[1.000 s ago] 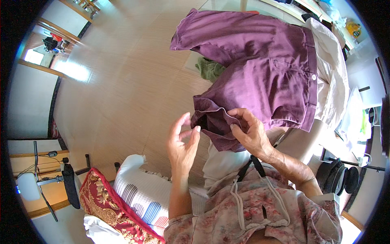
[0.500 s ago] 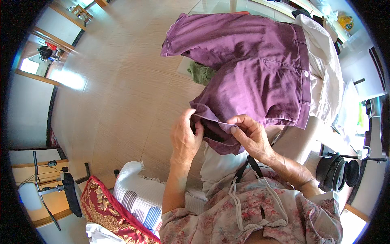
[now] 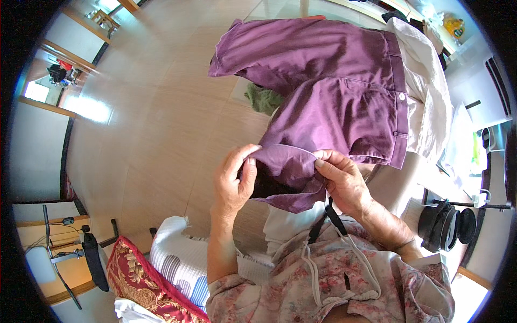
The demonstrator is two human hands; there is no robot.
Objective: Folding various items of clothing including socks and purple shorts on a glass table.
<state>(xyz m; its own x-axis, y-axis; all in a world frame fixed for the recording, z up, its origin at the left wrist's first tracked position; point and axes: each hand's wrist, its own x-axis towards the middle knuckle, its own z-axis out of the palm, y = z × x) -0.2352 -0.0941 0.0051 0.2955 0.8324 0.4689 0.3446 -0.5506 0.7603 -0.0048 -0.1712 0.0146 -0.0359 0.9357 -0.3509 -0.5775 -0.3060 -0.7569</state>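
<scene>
A pair of purple shorts (image 3: 334,107) lies spread out in front of me, its waistband with a white button to the right. The nearer leg opening faces me, and its hem hangs open like a wide mouth. My left hand (image 3: 236,175) pinches the left side of that hem between thumb and fingers. On the opposite side of the opening, my right hand (image 3: 344,177) pinches the hem too. The other leg stretches flat to the far left. Beneath the shorts' waistband end, a white cloth (image 3: 423,91) sticks out, and a green cloth (image 3: 263,98) shows under the legs.
A red and gold patterned cushion (image 3: 137,280) and a white, striped cloth (image 3: 180,253) lie at the lower left. Black headphone-like round pads (image 3: 447,226) sit at the right. A yellow bottle (image 3: 453,26) stands at the far right. Tiled floor (image 3: 156,124) extends left.
Both hands have spread the leg hem wider, the left moving slightly left and the right slightly right. The opening now gapes more toward me.
</scene>
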